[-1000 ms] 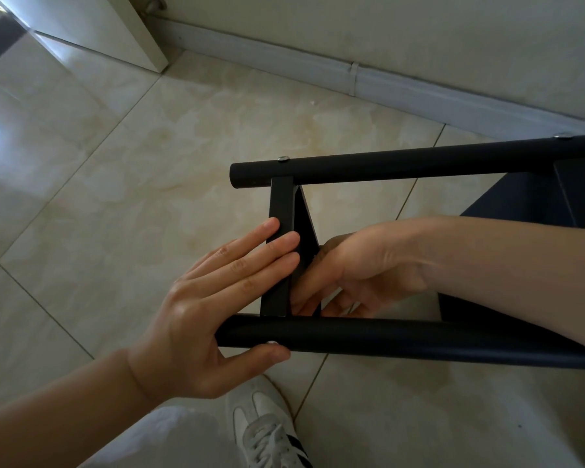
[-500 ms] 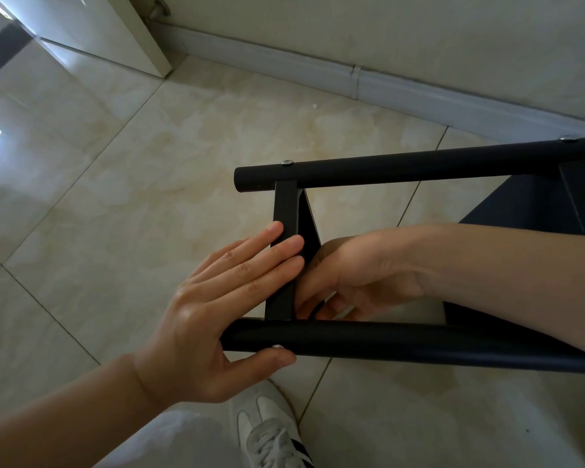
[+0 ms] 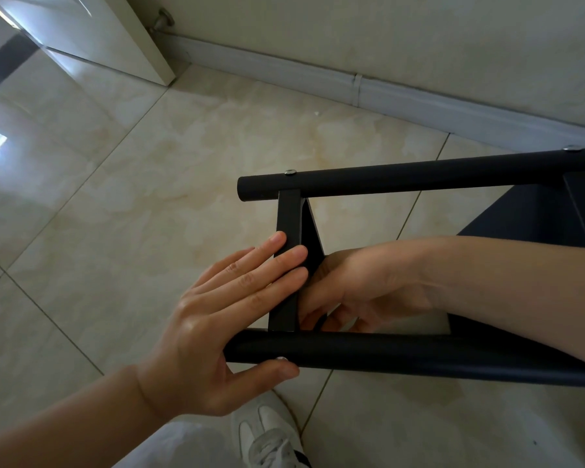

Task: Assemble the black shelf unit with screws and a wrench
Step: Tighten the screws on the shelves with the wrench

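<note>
The black shelf unit lies on its side on the floor, looking stiff and smooth, so the left hand presses flat fingers on its crossbar while the right hand curls behind, holding I cannot tell what.

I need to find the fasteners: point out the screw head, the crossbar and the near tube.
screw head [image 3: 290,171], head view, its top.
crossbar [image 3: 288,214], head view, upper face.
near tube [image 3: 402,352], head view, mid-length.
</note>
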